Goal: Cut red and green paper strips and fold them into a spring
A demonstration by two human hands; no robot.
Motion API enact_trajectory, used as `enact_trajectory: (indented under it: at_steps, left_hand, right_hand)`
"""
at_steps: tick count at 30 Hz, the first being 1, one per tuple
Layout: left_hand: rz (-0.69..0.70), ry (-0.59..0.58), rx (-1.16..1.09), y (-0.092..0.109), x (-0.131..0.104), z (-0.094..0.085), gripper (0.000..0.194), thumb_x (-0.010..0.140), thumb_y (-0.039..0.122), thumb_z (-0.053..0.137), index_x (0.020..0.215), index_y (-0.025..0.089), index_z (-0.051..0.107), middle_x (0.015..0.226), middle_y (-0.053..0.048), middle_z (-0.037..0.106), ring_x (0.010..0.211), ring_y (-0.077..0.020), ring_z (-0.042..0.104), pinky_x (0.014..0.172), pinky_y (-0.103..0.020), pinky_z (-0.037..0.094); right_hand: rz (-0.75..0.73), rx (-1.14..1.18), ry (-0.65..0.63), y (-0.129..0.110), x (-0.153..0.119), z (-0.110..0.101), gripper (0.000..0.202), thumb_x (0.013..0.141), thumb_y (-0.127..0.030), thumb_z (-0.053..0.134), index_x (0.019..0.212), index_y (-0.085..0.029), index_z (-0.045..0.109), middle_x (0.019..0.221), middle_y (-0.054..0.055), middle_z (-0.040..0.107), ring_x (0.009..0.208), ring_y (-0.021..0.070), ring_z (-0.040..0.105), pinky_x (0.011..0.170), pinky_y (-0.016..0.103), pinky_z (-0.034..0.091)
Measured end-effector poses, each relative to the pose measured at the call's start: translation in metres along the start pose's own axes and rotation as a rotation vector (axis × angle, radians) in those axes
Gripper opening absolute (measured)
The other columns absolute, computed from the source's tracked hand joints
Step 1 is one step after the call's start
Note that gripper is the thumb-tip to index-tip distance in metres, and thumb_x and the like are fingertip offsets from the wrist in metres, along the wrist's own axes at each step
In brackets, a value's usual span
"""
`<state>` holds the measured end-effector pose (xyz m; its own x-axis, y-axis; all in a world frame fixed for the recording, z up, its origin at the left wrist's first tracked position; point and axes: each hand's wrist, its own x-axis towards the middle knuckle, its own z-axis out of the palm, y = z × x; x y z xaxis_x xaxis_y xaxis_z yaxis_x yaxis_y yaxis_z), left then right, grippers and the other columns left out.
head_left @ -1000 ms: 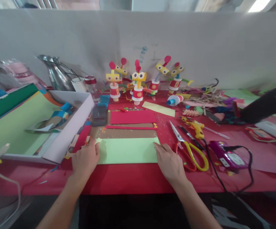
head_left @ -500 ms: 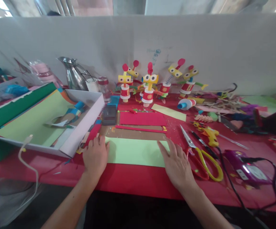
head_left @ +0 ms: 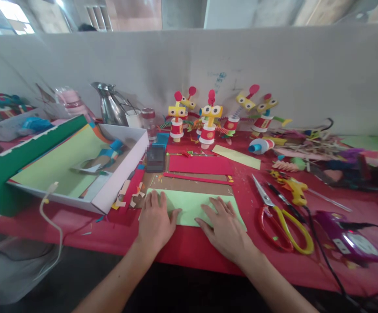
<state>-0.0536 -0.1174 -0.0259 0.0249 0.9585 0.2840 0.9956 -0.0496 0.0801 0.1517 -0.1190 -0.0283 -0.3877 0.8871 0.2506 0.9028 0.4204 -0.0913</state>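
Observation:
A light green strip of paper (head_left: 189, 202) lies in front of me, near the table's front edge, partly over a brown board (head_left: 195, 187). My left hand (head_left: 158, 217) rests on its left part, fingers stretched flat and thumb out to the side. On its right part lies my right hand (head_left: 223, 224), fingers spread on the paper. Both palms face down. Just beyond the strip are a thin red paper strip (head_left: 197, 178) and a wider red paper piece (head_left: 202, 165). Scissors (head_left: 275, 213) with red and yellow handles lie to the right of my right hand.
At left stands a white box (head_left: 120, 169) holding coloured paper. Several paper-cup figures (head_left: 207, 130) stand at the back. A yellow glue gun (head_left: 295, 188), a black pen (head_left: 285, 202) and a purple device (head_left: 348, 239) with a black cable lie at right.
My hands have moved inward from the strip's two ends and now lie flatter on the paper, closer together. The camera view has shifted slightly.

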Motion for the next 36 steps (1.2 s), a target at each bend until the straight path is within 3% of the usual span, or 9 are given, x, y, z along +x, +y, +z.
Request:
enact_trajectory:
  at_steps: [5, 8, 12, 16, 19, 25, 29, 32, 36]
  left_hand:
    - [-0.027, 0.03, -0.045, 0.004, -0.009, 0.017, 0.075, 0.085, 0.057, 0.034, 0.137, 0.002, 0.034, 0.144, -0.027, 0.031, 0.134, -0.0386, 0.025, 0.105, -0.053, 0.026]
    - [-0.033, -0.011, -0.051, 0.004, -0.009, 0.016, 0.09, 0.08, 0.067, 0.034, 0.139, -0.001, 0.029, 0.146, -0.029, 0.024, 0.136, -0.04, 0.019, 0.107, -0.055, 0.021]
    - [-0.052, -0.062, 0.007, 0.005, -0.009, 0.011, 0.096, 0.076, 0.072, 0.031, 0.14, 0.001, 0.027, 0.147, -0.029, 0.023, 0.137, -0.0416, 0.015, 0.107, -0.061, 0.009]
    - [-0.03, -0.065, 0.068, 0.005, -0.009, 0.013, 0.091, 0.079, 0.068, 0.03, 0.14, 0.001, 0.029, 0.147, -0.028, 0.024, 0.138, -0.0392, 0.013, 0.107, -0.06, 0.006]
    - [-0.007, -0.052, 0.1, 0.002, -0.009, 0.015, 0.089, 0.079, 0.066, 0.03, 0.14, 0.0, 0.03, 0.146, -0.028, 0.025, 0.138, -0.0379, 0.017, 0.108, -0.058, 0.007]
    - [-0.028, -0.087, 0.087, 0.003, -0.007, 0.015, 0.101, 0.075, 0.075, 0.024, 0.141, -0.001, 0.026, 0.147, -0.028, 0.021, 0.137, -0.0394, 0.017, 0.108, -0.058, 0.007]
    - [-0.042, -0.145, 0.09, 0.004, -0.008, 0.012, 0.103, 0.074, 0.076, 0.023, 0.142, -0.002, 0.022, 0.148, -0.027, 0.019, 0.138, -0.0387, 0.014, 0.109, -0.056, 0.004]
    - [-0.024, -0.17, 0.094, 0.0, -0.001, 0.006, 0.094, 0.079, 0.07, 0.027, 0.14, -0.001, 0.029, 0.147, -0.026, 0.025, 0.138, -0.0396, 0.013, 0.107, -0.058, 0.003]
    - [0.139, -0.237, 0.07, -0.006, 0.033, -0.011, 0.049, 0.086, 0.041, 0.039, 0.126, 0.016, 0.053, 0.135, -0.017, 0.049, 0.132, -0.036, 0.029, 0.105, -0.056, 0.011]
  right_hand:
    - [0.021, -0.02, 0.045, -0.005, -0.002, 0.011, 0.047, 0.089, -0.043, 0.042, 0.133, -0.028, 0.045, 0.137, 0.012, 0.045, 0.13, 0.0367, 0.035, 0.102, 0.059, 0.029]
    - [0.011, -0.038, 0.036, -0.001, -0.003, 0.014, 0.05, 0.09, -0.044, 0.042, 0.138, -0.036, 0.036, 0.145, 0.009, 0.036, 0.134, 0.039, 0.027, 0.102, 0.063, 0.025]
    - [0.045, -0.027, 0.032, -0.007, -0.002, 0.008, 0.06, 0.086, -0.054, 0.045, 0.141, -0.034, 0.033, 0.15, 0.011, 0.027, 0.135, 0.0441, 0.02, 0.101, 0.068, 0.02]
    - [-0.05, 0.018, 0.001, -0.027, -0.008, 0.0, 0.052, 0.091, -0.043, 0.04, 0.142, -0.038, 0.027, 0.152, 0.001, 0.025, 0.139, 0.036, 0.014, 0.106, 0.064, 0.014]
    - [-0.135, 0.083, -0.082, -0.034, -0.018, -0.004, 0.055, 0.093, -0.046, 0.034, 0.144, -0.031, 0.022, 0.15, 0.0, 0.028, 0.14, 0.0298, 0.016, 0.11, 0.058, 0.013]
    - [-0.04, 0.014, -0.134, 0.011, -0.051, -0.012, 0.055, 0.095, -0.037, 0.032, 0.144, -0.013, 0.025, 0.15, 0.009, 0.025, 0.139, 0.0223, 0.023, 0.112, 0.046, 0.021]
    - [0.042, -0.088, -0.099, 0.045, -0.075, -0.016, 0.057, 0.094, -0.04, 0.033, 0.141, -0.008, 0.031, 0.147, 0.012, 0.032, 0.136, 0.0234, 0.029, 0.111, 0.044, 0.025]
    - [0.068, -0.139, -0.057, 0.05, -0.082, -0.015, 0.058, 0.093, -0.042, 0.035, 0.139, -0.007, 0.036, 0.145, 0.013, 0.036, 0.135, 0.0257, 0.03, 0.11, 0.045, 0.028]
    - [0.081, -0.163, 0.006, 0.044, -0.079, -0.012, 0.055, 0.093, -0.041, 0.036, 0.135, -0.007, 0.042, 0.143, 0.013, 0.04, 0.136, 0.0286, 0.027, 0.11, 0.046, 0.028]
